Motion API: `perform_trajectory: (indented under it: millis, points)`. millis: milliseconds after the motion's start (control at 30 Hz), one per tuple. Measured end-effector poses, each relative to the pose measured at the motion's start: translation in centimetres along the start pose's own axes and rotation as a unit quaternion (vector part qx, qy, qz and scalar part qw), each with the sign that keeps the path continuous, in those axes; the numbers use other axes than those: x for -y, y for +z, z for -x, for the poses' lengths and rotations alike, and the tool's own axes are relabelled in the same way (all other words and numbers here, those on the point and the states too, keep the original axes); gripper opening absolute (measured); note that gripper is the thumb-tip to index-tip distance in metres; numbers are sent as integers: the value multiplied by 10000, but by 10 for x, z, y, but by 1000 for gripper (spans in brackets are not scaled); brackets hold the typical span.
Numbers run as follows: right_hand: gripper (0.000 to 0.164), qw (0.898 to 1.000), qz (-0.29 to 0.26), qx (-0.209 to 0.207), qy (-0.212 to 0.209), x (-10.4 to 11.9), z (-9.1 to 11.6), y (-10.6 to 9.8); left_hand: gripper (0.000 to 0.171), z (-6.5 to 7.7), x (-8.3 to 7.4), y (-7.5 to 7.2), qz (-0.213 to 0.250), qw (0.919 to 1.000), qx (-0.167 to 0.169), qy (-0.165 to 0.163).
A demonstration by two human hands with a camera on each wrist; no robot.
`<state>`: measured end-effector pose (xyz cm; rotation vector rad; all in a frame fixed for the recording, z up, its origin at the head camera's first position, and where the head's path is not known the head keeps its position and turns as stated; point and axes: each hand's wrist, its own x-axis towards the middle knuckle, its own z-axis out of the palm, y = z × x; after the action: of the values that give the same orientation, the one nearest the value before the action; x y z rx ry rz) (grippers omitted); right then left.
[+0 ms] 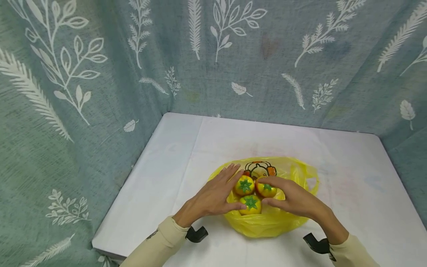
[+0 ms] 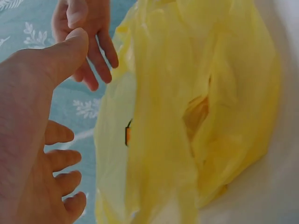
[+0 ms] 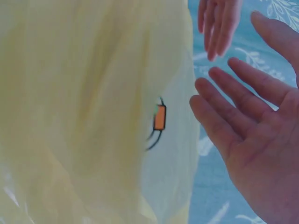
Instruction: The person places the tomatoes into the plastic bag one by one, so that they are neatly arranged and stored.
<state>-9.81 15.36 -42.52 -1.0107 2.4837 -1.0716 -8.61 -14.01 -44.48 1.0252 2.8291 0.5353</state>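
Observation:
Three yellow round fruits with green star-shaped leaf tops, one at the left point(image 1: 244, 185), one at the right point(image 1: 267, 188) and one nearer me point(image 1: 251, 205), sit together on a yellow plastic bag point(image 1: 263, 227); whether they are inside it I cannot tell. At their left, my left hand point(image 1: 217, 193) spreads over the bag's edge with thumb apart. My right hand point(image 1: 297, 198) hovers at their right, its fingertips partly covering the right fruit in the head view. Both wrist views show the bag point(image 2: 163, 107) beside hands point(image 3: 266, 126) that hold nothing. The fruits are hidden there.
The bag lies on a white-covered table point(image 1: 150, 185), with a loop handle point(image 1: 311, 181) at its right and a black and orange print point(image 1: 260, 170) at the back. A blue-green curtain point(image 1: 233, 74) with white leaf patterns hangs behind and along the left.

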Motion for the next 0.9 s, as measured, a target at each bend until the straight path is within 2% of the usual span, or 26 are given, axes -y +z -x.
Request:
perform_trajectory:
  millis: [333,600,900]
  points:
    - [63,9970,307,-703,45,0,13,-13,100,1,5,-19,-340,9988,-348,-45]
    - [69,9936,495,-944,382,-1,20,-24,102,3,11,-31,-535,9960,-708,-134]
    - [74,9863,754,-1391,465,-9,32,-32,103,6,17,-35,-716,9913,-1085,-182]
